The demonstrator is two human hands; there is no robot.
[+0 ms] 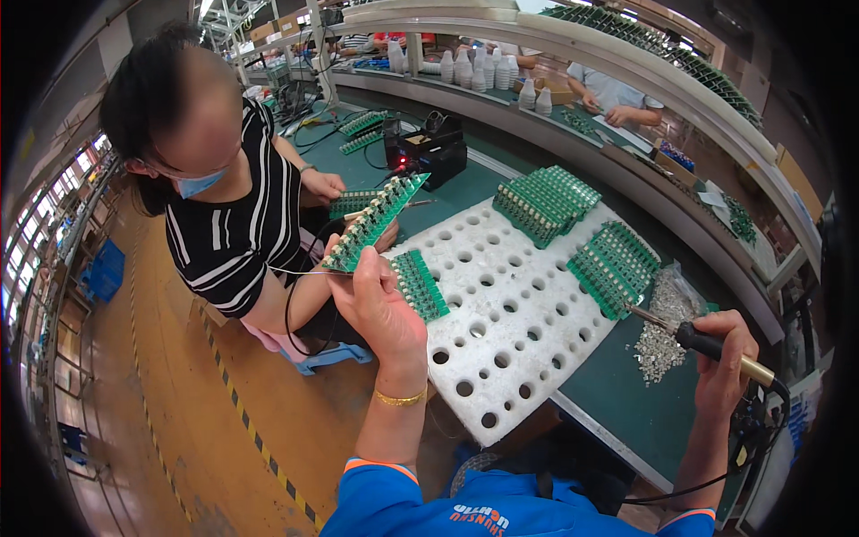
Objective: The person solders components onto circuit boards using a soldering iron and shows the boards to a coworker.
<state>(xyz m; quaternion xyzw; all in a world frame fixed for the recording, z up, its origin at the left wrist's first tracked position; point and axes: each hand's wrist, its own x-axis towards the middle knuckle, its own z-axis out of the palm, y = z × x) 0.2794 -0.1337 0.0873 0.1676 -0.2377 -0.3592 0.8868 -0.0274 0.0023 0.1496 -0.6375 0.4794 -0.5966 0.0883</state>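
So the left hand (385, 309) is pinching a green circuit board (380, 219) in the air, near the left edge of the white foam panel (483, 345). Right hand (723, 358) is wrapped round a soldering iron (701, 342), tip by a board stack (615, 266) (can't tell if it's touching). Small pale parts (660, 345) lie on the table (617, 407) alongside.

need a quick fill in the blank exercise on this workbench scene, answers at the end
1. The left hand holds up a circuit board coloured ____.
2. The right hand grips a soldering iron with a ____ cord.
3. The white foam sheet is full of round ____.
4. The co-worker's black top is patterned with white ____.

Missing words: green; black; holes; stripes.
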